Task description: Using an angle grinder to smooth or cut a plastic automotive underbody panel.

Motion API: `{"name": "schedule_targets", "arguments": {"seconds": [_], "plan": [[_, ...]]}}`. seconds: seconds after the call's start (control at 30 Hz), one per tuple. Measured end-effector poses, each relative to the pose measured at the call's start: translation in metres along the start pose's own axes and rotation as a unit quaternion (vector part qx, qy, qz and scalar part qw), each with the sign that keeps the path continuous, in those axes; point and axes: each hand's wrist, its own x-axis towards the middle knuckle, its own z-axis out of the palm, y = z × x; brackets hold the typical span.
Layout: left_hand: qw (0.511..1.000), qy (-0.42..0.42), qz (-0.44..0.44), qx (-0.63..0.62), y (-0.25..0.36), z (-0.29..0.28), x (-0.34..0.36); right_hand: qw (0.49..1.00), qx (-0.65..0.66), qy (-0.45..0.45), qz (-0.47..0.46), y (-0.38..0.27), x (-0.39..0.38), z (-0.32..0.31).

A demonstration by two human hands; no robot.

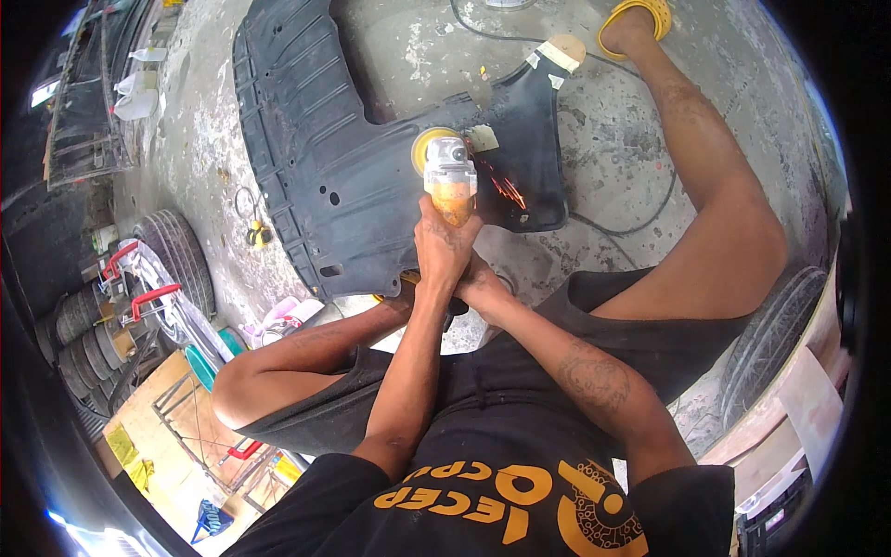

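An orange and silver angle grinder (452,197) is held over a large black ribbed panel (325,139) lying on the floor. My left hand (441,243) is wrapped round the grinder's body behind its metal head. My right hand (478,283) is closed round its rear end, partly hidden behind my left wrist. The grinder's yellow disc (425,148) meets the panel near a small pale patch (483,138). Orange sparks (507,190) fly off to the right of the head. Light strips of tape (555,65) sit on the panel's far right arm.
A dark cable (640,223) curves over the stained concrete floor (613,139) at right. Tires (174,255) stand at left, beside red-handled parts (153,299). White jugs (136,97) are at the far left. My bent legs flank the panel, one foot in a yellow clog (661,17).
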Motion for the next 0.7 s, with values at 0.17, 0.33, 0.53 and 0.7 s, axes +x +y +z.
{"name": "schedule_targets", "arguments": {"seconds": [0.17, 0.33, 0.53, 0.7], "plan": [[1.000, 0.006, 0.002, -0.005, 0.000, -0.002, 0.000, 1.000, 0.011, -0.001, -0.017, 0.003, -0.001, 0.000], [1.000, 0.003, -0.021, -0.009, 0.001, -0.002, 0.000, 0.999, 0.028, -0.008, -0.033, 0.003, -0.001, -0.001], [1.000, 0.004, 0.000, 0.007, -0.002, -0.002, 0.000, 0.999, 0.042, 0.007, -0.029, 0.001, -0.001, 0.002], [1.000, -0.001, 0.005, -0.007, -0.002, 0.000, 0.001, 1.000, -0.008, 0.020, -0.018, 0.009, 0.005, 0.000]]}}
